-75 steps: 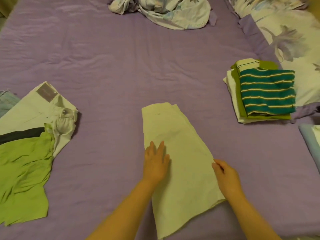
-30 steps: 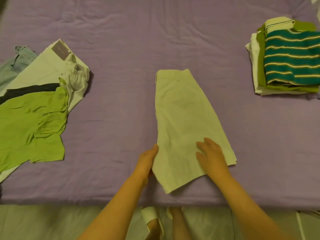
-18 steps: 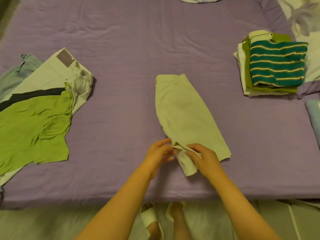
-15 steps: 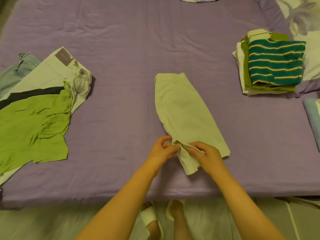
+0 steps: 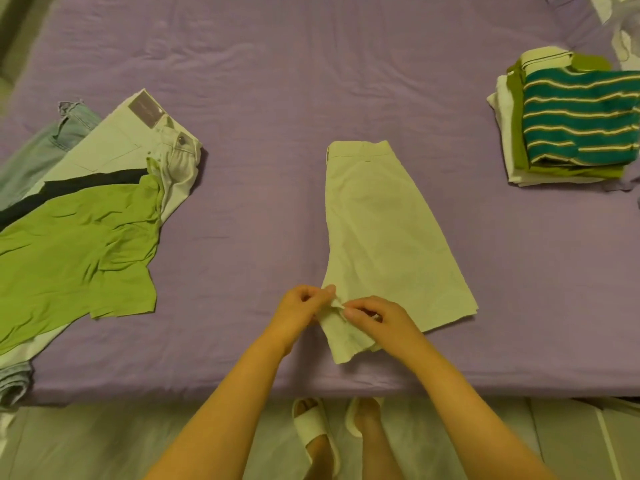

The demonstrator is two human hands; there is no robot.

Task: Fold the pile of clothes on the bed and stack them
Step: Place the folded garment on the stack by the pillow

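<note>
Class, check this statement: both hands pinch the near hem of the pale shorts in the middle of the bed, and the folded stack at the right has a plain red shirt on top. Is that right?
Not quite. The head view shows the top of the folded stack is a teal shirt with pale stripes, not plain red. The rest holds: the left hand and right hand pinch the near hem of the pale shorts on the bed.

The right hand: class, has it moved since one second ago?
Yes. The right hand left the shorts' right hem corner, shifted leftward, and now pinches the crotch flap.

Pale slippers (image 5: 313,429) on feet; floral bedding (image 5: 623,26) far right.
</note>
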